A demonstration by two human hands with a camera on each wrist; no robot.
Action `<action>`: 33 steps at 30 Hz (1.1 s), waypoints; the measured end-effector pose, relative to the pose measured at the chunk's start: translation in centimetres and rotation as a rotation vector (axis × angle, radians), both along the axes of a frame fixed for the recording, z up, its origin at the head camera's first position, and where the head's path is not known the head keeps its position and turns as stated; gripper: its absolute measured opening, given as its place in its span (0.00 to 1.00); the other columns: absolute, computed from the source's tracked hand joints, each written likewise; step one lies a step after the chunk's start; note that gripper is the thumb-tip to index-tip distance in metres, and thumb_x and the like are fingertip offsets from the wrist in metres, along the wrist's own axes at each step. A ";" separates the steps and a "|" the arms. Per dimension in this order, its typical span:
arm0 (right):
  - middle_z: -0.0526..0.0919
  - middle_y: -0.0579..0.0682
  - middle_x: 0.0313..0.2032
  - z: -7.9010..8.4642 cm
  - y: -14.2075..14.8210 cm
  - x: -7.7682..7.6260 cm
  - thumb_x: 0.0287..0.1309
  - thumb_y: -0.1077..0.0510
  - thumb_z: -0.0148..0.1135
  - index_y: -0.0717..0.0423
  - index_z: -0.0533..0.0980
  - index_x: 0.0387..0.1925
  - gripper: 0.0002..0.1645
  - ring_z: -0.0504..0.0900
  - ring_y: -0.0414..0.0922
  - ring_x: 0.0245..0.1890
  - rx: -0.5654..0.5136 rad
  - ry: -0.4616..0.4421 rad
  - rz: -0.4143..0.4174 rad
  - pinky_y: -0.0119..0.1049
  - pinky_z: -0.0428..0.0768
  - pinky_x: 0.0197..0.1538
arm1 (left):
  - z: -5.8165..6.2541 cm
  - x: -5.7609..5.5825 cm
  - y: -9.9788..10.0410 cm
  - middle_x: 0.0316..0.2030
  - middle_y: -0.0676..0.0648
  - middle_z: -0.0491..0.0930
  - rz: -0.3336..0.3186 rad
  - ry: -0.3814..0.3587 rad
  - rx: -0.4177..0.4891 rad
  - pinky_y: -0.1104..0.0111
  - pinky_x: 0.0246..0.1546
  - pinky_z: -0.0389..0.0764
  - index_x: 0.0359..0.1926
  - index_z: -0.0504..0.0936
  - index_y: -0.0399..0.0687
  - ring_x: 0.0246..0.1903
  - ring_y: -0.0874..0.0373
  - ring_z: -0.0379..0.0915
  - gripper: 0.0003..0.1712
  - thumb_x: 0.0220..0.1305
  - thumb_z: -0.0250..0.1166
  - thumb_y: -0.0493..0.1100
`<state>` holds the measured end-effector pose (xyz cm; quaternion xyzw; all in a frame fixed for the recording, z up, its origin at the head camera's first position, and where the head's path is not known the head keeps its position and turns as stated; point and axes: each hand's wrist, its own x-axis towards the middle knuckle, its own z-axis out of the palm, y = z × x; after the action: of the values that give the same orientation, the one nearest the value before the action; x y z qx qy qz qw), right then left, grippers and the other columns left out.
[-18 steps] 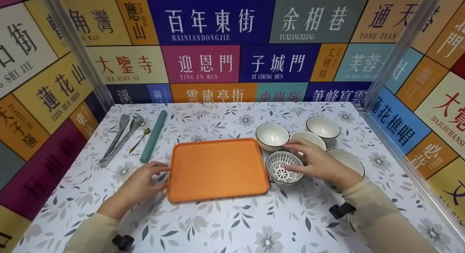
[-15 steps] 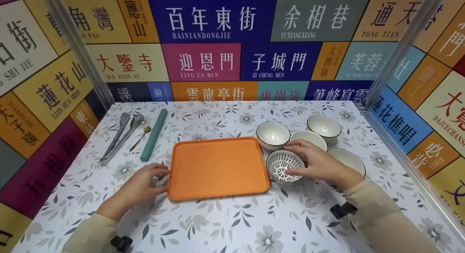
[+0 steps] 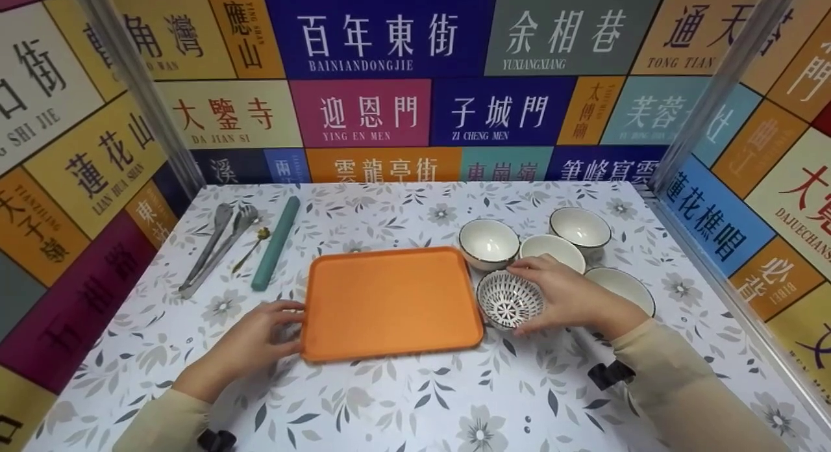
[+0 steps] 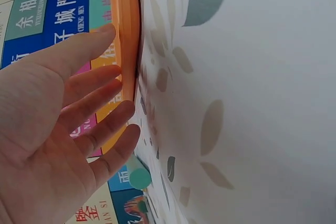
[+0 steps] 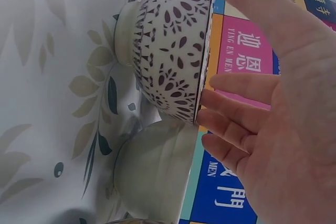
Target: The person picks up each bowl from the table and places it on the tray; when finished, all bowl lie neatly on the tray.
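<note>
An orange tray (image 3: 393, 306) lies flat at the middle of the table. My left hand (image 3: 256, 338) is at its left edge, thumb and fingers apart and loosely bent, the tips at the rim; the left wrist view shows the open palm beside the tray (image 4: 126, 19). Just right of the tray sits a small bowl with a dark pattern (image 3: 509, 301). My right hand (image 3: 571, 296) spans this bowl, thumb at the near rim and fingers at the far rim. In the right wrist view the patterned bowl (image 5: 176, 45) shows its outer side, its foot close to the cloth.
Several cream bowls stand behind and right of the patterned one, among them one at the tray's back corner (image 3: 489, 243) and one at far right (image 3: 580, 228). At left lie tongs (image 3: 217, 251), a small gold spoon (image 3: 250, 251) and a teal stick (image 3: 276, 243). Printed walls enclose the table.
My right thumb has moved from over the patterned bowl's inside to its near rim, so the hand now spans the bowl. My left hand has shifted slightly toward me along the tray edge.
</note>
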<state>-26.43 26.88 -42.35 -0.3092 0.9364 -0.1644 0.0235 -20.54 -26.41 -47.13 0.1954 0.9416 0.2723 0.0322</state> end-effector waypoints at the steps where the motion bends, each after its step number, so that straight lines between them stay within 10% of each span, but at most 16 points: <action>1: 0.73 0.60 0.70 0.0 0.0 0.0 0.29 0.34 0.87 0.62 0.70 0.71 0.69 0.70 0.57 0.69 0.008 0.003 0.004 0.58 0.69 0.74 | 0.0 -0.1 0.0 0.64 0.43 0.79 -0.005 0.005 -0.004 0.42 0.68 0.73 0.60 0.84 0.44 0.66 0.40 0.73 0.27 0.61 0.76 0.44; 33: 0.74 0.53 0.62 -1.7 -4.6 -0.1 0.21 0.35 0.89 0.57 0.74 0.68 0.68 0.75 0.54 0.62 -0.285 0.065 -0.061 0.60 0.75 0.69 | 0.7 -0.8 -0.1 0.64 0.52 0.81 0.121 -0.061 -0.074 0.36 0.73 0.61 0.60 0.85 0.53 0.70 0.41 0.68 0.36 0.48 0.83 0.50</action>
<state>-26.58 22.28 -44.06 -0.2859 0.9128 -0.2863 -0.0559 -21.34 -26.53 -46.41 0.1285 0.9597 0.2447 0.0514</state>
